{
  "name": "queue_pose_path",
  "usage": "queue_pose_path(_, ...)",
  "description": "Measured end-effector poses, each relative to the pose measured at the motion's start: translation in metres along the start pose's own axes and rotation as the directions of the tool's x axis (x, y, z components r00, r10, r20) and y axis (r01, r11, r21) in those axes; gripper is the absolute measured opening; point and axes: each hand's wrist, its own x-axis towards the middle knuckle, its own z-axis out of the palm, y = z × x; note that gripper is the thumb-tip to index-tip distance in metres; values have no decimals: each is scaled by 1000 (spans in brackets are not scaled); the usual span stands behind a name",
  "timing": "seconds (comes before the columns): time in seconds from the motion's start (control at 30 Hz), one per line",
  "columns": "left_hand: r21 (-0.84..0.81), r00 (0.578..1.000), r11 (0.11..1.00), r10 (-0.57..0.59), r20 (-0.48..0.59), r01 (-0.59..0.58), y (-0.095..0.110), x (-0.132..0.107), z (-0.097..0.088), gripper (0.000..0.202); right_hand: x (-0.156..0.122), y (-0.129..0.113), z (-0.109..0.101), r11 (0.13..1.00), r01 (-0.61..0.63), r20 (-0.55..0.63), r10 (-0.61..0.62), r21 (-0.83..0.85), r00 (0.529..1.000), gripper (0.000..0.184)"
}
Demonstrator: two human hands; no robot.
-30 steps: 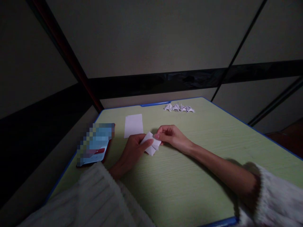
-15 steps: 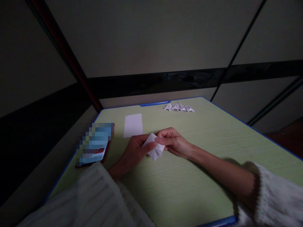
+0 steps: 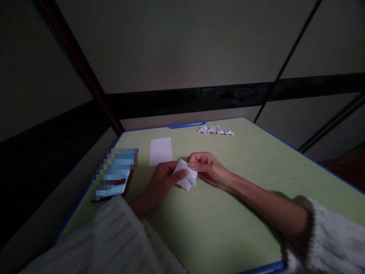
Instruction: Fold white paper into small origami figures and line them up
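Observation:
A small white piece of folded paper [image 3: 185, 176] is held just above the green table [image 3: 222, 213], pinched from both sides. My left hand [image 3: 161, 179] grips its left edge with thumb and fingers closed. My right hand [image 3: 207, 169] pinches its upper right corner, fingers curled. Both arms wear white knitted sleeves, the right one pushed up the forearm.
A flat white sheet of paper [image 3: 160, 151] lies beyond my left hand. A phone with a blurred screen [image 3: 114, 173] lies at the table's left edge. A row of several small folded paper figures [image 3: 215, 130] sits near the far edge. Dark walls surround the table.
The folded paper has been turned and opened slightly between my fingers, and it sits a little more upright than a second ago. Both hands stay in nearly the same place.

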Motion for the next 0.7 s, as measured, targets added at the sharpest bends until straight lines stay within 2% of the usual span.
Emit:
queue_pose_path(0.1,26,996,1000,19,-82,-17,1,2,0,16,1,-1,-1,997,-19,-22,17,-72,1000,23)
queue_pose_path(0.23,55,990,998,34,-137,-27,2,4,0,16,0,-3,-2,958,-60,38,73,-282,997,21)
queue_pose_path(0.4,49,993,999,8,-120,-2,-1,4,0,16,-1,-4,-1,938,-14,53,35,-347,998,24)
queue_pose_path(0.6,-89,1000,996,-21,-8,20,-5,3,-2,19,-3,-6,1,944,26,115,13,-329,993,26)
queue_pose_path(0.7,-29,1000,999,-16,-22,15,-1,4,-3,20,-2,-6,1,944,1,110,37,-329,993,25)
